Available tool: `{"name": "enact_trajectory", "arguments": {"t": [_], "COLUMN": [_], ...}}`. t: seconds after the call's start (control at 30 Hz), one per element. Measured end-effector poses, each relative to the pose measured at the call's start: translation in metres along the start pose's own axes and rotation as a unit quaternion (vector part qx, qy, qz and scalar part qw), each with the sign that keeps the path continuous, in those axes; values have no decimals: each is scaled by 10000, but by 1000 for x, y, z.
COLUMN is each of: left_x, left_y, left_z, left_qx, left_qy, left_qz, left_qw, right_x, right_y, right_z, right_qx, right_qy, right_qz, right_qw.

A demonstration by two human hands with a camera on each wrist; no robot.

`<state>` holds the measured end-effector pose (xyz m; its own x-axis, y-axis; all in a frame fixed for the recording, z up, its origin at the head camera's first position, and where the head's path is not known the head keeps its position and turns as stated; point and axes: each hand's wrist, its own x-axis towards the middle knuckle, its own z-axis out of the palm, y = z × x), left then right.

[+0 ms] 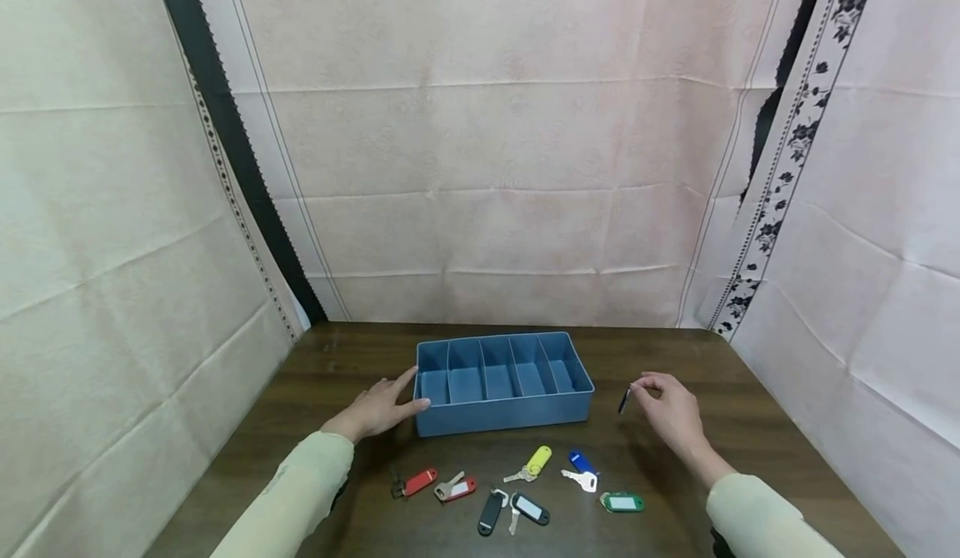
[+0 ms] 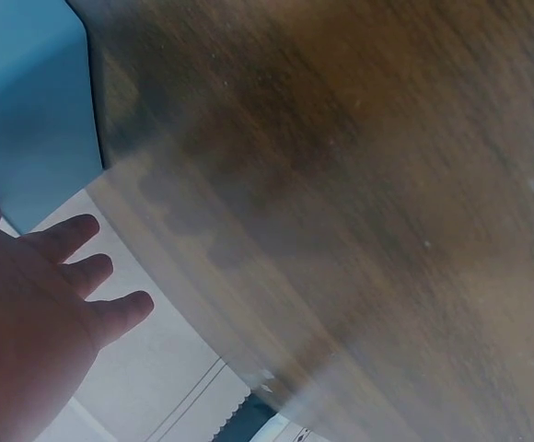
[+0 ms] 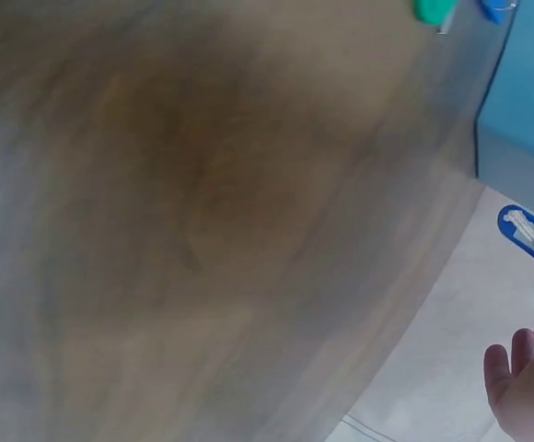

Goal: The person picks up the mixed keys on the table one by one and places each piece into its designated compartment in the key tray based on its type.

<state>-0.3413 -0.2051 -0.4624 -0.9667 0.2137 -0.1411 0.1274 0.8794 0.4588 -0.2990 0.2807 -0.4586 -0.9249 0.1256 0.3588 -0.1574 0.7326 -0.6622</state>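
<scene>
A blue box (image 1: 506,416) with several compartments in a row sits on the table, its compartments bare inside. My left hand (image 1: 382,406) rests on the box's left end, thumb at the front corner and fingers spread along the side. To the right of the box, my right hand (image 1: 670,408) pinches a key with a blue tag (image 3: 516,226) between thumb and fingertips. The tag hangs down above the table, looking dark and thin in the head view. In the right wrist view the pinching fingertips are out of frame.
In front of the box lie keys with tags: two red tags (image 1: 420,482), two black tags (image 1: 491,514), a yellow tag (image 1: 538,460), a blue tag (image 1: 582,462) and a green tag (image 1: 622,502). White cloth (image 1: 487,166) hangs behind and beside the brown table (image 1: 360,508).
</scene>
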Motion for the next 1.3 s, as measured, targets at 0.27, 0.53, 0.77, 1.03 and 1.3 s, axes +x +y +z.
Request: {"name": "enact_trajectory", "arguments": {"t": [0.27, 0.53, 0.77, 1.03, 1.3], "left_x": [-1, -1, 1, 3, 3], "left_y": [1, 0, 0, -4, -4], "left_z": [-1, -1, -1, 1, 1], "left_qx": [-27, -18, -81, -81, -82], "left_qy": [-12, -7, -8, 2, 8], "left_qz": [-27, 40, 29, 81, 47], "left_qw": [10000, 10000, 10000, 9999, 10000], "right_x": [12, 29, 44, 57, 66], "right_y": [-14, -30, -48, -68, -79], "right_z": [5, 13, 17, 29, 47], "right_qx": [261, 437, 656, 824, 1009], "right_qy": [152, 495, 690, 902, 900], "right_qz": [153, 182, 168, 245, 363], "right_qw": [9994, 9977, 9953, 9922, 9902]}}
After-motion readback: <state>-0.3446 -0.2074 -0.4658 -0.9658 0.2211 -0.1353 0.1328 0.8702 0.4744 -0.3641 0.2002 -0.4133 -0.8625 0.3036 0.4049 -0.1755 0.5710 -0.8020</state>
